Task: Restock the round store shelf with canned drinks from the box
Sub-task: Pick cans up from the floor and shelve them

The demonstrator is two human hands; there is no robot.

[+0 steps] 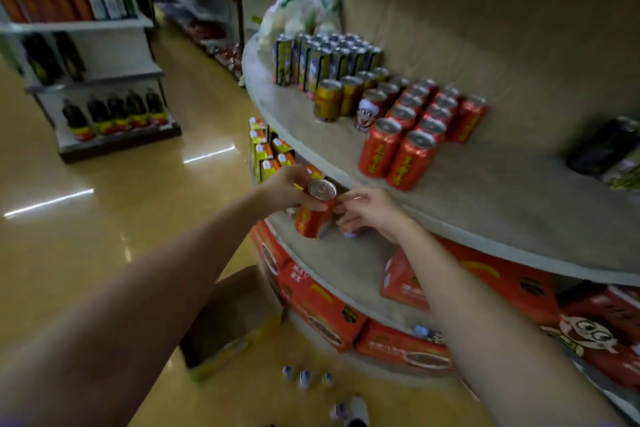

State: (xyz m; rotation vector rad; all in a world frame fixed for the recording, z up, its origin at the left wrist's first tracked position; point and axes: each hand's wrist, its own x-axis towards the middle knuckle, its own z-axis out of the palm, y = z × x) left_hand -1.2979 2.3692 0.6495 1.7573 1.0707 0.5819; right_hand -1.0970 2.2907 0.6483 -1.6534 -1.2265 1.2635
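Red cans (412,135) are crowding the round shelf (485,198) above a lower tier. Before that tier, the left hand (284,189) is gripping a red can (315,215). The right hand (367,213) is curling round a small item, identity unclear; an open box (232,319) is sitting on the floor.

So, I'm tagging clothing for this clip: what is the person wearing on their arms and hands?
Both forearms are bare right up to the bottom edge of the picture, with no sleeves over them. The left hand and right hand wear no gloves. No watch or wristband shows on either wrist. The blur makes it impossible to tell whether there are rings.
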